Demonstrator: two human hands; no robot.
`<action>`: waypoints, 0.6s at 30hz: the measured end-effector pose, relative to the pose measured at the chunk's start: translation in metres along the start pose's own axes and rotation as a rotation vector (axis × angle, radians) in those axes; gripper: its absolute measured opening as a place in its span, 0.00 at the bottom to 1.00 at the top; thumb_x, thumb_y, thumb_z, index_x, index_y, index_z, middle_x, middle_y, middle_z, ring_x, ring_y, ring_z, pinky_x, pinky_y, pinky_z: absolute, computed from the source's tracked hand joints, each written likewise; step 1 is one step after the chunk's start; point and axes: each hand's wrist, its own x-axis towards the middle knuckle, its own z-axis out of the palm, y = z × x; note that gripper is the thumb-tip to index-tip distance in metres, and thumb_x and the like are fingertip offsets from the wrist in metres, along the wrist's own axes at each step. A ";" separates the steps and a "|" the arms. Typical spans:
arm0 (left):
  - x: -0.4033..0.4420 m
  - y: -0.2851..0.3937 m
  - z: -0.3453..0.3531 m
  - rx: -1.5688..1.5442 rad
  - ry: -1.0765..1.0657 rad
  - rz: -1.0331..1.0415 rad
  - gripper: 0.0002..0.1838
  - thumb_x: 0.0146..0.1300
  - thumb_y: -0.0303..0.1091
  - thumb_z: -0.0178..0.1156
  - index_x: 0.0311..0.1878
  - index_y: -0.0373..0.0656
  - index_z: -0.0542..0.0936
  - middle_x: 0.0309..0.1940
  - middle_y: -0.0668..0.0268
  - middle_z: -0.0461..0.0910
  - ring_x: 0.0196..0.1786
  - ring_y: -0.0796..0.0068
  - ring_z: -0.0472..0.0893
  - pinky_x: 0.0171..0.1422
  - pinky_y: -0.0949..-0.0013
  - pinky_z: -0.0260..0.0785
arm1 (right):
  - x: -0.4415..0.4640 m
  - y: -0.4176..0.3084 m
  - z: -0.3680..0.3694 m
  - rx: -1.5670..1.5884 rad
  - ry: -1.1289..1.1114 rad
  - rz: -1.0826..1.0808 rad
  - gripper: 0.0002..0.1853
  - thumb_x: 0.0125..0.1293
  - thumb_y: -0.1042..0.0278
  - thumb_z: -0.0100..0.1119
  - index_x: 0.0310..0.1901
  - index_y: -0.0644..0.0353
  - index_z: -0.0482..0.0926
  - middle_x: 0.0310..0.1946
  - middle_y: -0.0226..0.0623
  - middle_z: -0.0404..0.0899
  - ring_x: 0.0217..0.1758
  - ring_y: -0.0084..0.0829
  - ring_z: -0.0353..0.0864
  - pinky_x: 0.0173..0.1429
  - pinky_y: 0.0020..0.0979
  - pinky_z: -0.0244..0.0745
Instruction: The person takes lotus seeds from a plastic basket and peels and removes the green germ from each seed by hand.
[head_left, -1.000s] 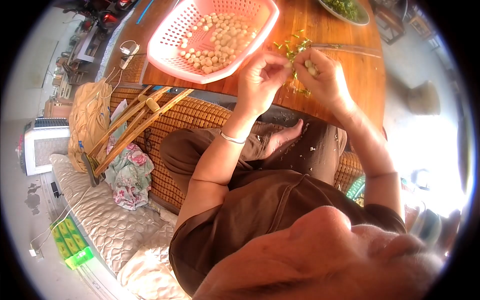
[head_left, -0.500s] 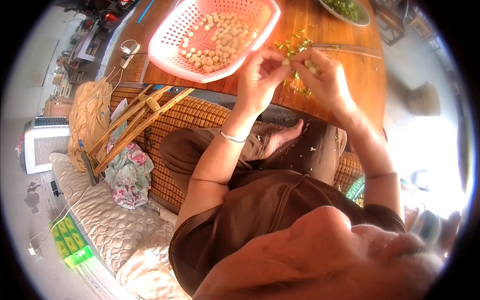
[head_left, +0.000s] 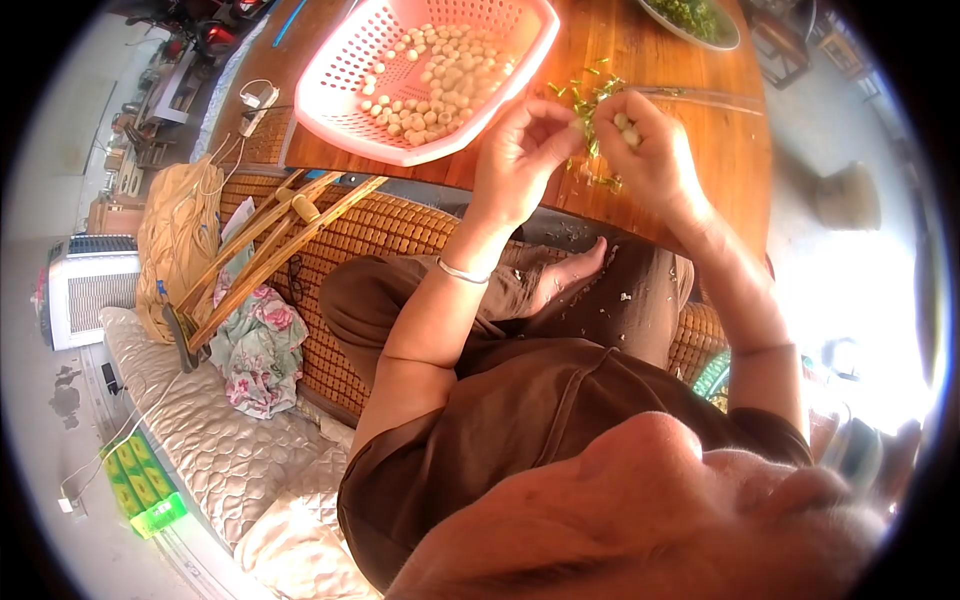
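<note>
My left hand (head_left: 525, 155) is closed in a pinch at the table's near edge, just right of the basket; what its fingertips hold is too small to name. My right hand (head_left: 645, 150) is curled around several pale round seeds (head_left: 627, 130), which show between its fingers. A small gap separates the two hands. Green bits (head_left: 590, 100) lie scattered on the wooden table (head_left: 700, 150) beyond and between them. The pink perforated basket (head_left: 425, 158) holds many pale round seeds (head_left: 455, 80).
A plate (head_left: 725, 44) of green pieces stands at the table's far right. A thin blade-like tool (head_left: 700, 98) lies beyond my right hand. Wooden crutches (head_left: 265, 250) lean at the left, near a power strip (head_left: 258, 112). My crossed legs are below the table edge.
Half a second ago the fingertips of both hands met at a pale seed. My right hand has since drawn slightly away to the right, with its fingers curled in.
</note>
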 end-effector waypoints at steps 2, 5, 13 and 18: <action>0.000 -0.002 -0.001 -0.051 -0.017 0.020 0.08 0.66 0.26 0.62 0.46 0.38 0.77 0.36 0.65 0.82 0.40 0.78 0.82 0.48 0.74 0.76 | 0.000 0.000 0.000 0.007 0.011 0.015 0.03 0.65 0.75 0.59 0.39 0.61 0.77 0.27 0.32 0.78 0.28 0.19 0.76 0.33 0.24 0.73; 0.000 0.002 0.000 -0.086 0.001 0.004 0.08 0.67 0.27 0.61 0.47 0.38 0.77 0.38 0.65 0.82 0.40 0.76 0.82 0.48 0.72 0.77 | 0.001 0.003 0.000 0.014 0.012 0.012 0.02 0.66 0.75 0.58 0.39 0.62 0.77 0.27 0.31 0.78 0.27 0.18 0.75 0.31 0.24 0.72; 0.000 0.003 -0.002 -0.175 -0.015 0.009 0.07 0.68 0.26 0.60 0.47 0.39 0.76 0.42 0.64 0.82 0.42 0.74 0.83 0.49 0.70 0.78 | 0.006 0.007 -0.002 -0.030 0.076 0.115 0.06 0.64 0.70 0.60 0.39 0.61 0.77 0.29 0.42 0.81 0.33 0.37 0.83 0.38 0.33 0.76; 0.000 0.003 -0.002 -0.180 -0.018 -0.002 0.07 0.67 0.25 0.60 0.47 0.39 0.76 0.43 0.63 0.82 0.44 0.75 0.82 0.51 0.70 0.77 | 0.008 0.018 0.000 -0.067 0.082 0.135 0.06 0.65 0.69 0.60 0.40 0.61 0.78 0.28 0.43 0.81 0.32 0.38 0.83 0.38 0.34 0.76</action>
